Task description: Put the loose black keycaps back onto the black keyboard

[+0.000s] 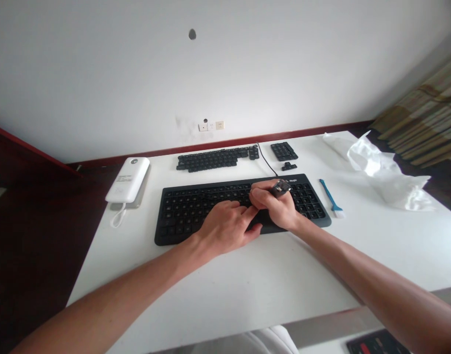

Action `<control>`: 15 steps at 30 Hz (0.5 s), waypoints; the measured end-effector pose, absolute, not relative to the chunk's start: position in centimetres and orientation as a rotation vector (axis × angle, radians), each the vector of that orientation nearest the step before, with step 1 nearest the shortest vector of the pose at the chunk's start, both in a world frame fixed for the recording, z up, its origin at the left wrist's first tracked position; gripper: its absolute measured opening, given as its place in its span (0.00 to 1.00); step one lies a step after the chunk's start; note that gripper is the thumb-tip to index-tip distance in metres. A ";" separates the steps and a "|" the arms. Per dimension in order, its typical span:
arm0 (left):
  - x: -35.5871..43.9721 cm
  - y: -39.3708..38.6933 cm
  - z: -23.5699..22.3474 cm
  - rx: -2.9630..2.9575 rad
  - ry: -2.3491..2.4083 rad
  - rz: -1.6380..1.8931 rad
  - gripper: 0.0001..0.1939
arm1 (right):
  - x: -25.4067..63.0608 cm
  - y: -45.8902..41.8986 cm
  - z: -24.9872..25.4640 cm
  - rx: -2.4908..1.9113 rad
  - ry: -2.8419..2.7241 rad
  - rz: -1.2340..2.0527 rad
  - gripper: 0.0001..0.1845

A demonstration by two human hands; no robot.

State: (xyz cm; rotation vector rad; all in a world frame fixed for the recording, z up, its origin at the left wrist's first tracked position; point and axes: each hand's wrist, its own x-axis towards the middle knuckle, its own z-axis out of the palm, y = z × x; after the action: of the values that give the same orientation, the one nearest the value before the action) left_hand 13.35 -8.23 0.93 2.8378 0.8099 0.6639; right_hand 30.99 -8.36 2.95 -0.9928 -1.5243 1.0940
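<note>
We find the black keyboard (178,215) on the white table (210,300), directly below both hands; sockets without keycaps show at its right end. We note the right hand (275,205) closed in a fist round a dark-handled tool (281,188), whose lower end is hidden from us; the left hand (226,226) lies over the keyboard, thumb and forefinger spread apart, the forefinger reaching to the right hand. Behind the keyboard we record a large block of keycaps (206,160), the number-pad keycaps (283,151) and the arrow keycaps (288,166); to the right, a blue-handled brush (331,198) and a crumpled plastic bag (382,172); to the left, a white power bank (128,179).
</note>
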 end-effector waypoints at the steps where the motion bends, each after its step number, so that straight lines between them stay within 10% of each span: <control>1: 13.3 -8.2 0.9 2.836 0.808 0.668 0.13 | 31.0 -8.4 3.1 -1.008 -1.551 1.071 0.24; 15: 13.2 -8.4 0.7 2.874 0.816 0.675 0.16 | 31.5 -7.9 3.4 -0.823 -1.273 1.184 0.25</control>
State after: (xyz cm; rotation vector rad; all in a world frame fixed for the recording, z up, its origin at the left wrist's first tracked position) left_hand 13.24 -8.40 0.68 2.8742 0.8158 0.6750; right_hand 31.53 -7.95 3.40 -0.8226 -1.2729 1.1835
